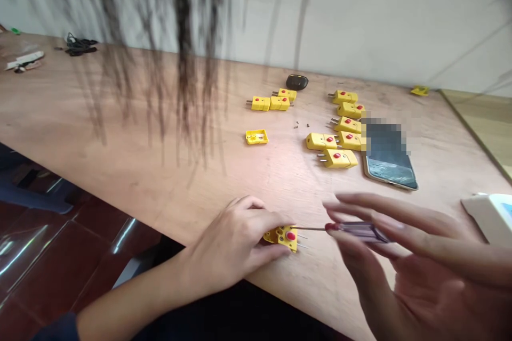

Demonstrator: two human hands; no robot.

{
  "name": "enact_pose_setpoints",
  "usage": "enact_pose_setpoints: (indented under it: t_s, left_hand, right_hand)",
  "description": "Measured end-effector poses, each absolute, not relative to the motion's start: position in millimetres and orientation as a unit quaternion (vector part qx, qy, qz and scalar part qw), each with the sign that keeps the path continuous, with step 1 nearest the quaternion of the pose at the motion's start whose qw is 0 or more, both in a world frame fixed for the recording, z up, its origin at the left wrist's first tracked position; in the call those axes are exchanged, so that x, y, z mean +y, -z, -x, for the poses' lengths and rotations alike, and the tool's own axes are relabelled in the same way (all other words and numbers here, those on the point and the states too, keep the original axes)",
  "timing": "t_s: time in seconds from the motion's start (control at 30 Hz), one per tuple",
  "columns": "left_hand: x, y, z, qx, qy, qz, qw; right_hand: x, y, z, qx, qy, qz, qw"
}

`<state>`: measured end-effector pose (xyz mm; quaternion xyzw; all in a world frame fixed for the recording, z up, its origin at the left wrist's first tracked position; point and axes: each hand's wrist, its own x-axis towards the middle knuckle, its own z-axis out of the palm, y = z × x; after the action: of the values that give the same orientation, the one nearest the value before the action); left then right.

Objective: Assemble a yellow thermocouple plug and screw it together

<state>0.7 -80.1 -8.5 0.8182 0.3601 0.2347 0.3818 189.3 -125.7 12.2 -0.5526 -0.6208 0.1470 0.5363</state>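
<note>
My left hand (236, 240) is closed on a yellow plug connector (283, 236) with a red dot, held at the near edge of the wooden table (140, 133). My right hand (404, 256) holds a small screwdriver (356, 230) with a clear handle between its fingers. The thin metal shaft points left and its tip reaches the connector. The right hand is blurred by motion.
Several more yellow connectors (340, 133) lie in two groups further back, beside an open yellow shell (256, 137) and tiny screws (302, 125). A phone (389, 157) lies at right, a white device (490, 216) at far right, black cable (80, 44) far left. Hair hangs before the camera.
</note>
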Motion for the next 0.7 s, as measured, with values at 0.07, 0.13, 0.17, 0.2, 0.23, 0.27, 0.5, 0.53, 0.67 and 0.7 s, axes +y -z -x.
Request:
enact_pose_setpoints:
  t_s: [0.07, 0.13, 0.17, 0.2, 0.23, 0.27, 0.5, 0.53, 0.67, 0.7]
  left_hand:
    - [-79.8, 9.4, -0.6, 0.353, -0.237, -0.819, 0.387]
    - [-79.2, 10.6, -0.6, 0.342, -0.243, -0.820, 0.390]
    - [-78.8, 11.1, -0.5, 0.338, -0.246, -0.820, 0.391]
    - [-78.4, 11.6, -0.5, 0.334, -0.247, -0.821, 0.392]
    - [-78.0, 12.0, -0.4, 0.331, -0.246, -0.822, 0.392]
    - [-77.7, 12.4, -0.2, 0.330, -0.242, -0.825, 0.391]
    - [-79.3, 15.4, -0.4, 0.331, -0.254, -0.827, 0.377]
    - [-79.6, 15.5, -0.7, 0.332, -0.257, -0.826, 0.377]
    - [-79.3, 15.0, -0.7, 0.331, -0.251, -0.826, 0.380]
    - [-79.1, 14.9, -0.4, 0.329, -0.248, -0.828, 0.381]
  right_hand:
    - [-126.1, -17.4, -182.2, -0.610, -0.183, 0.531, 0.559]
    - [-127.1, -20.5, -177.2, -0.599, -0.210, 0.517, 0.574]
    - [-127.5, -21.2, -175.7, -0.599, -0.216, 0.519, 0.570]
    - [-127.8, -21.4, -175.0, -0.603, -0.215, 0.527, 0.559]
    - [-127.9, -21.3, -174.9, -0.608, -0.203, 0.539, 0.546]
    - [-127.5, -20.9, -175.3, -0.610, -0.180, 0.557, 0.534]
    - [-122.8, -21.0, -183.0, -0.623, -0.131, 0.543, 0.548]
    - [-123.8, -21.3, -184.2, -0.633, -0.163, 0.523, 0.548]
    - [-127.6, -18.7, -189.2, -0.634, -0.236, 0.475, 0.563]
    - [-127.3, -17.4, -190.3, -0.632, -0.229, 0.472, 0.571]
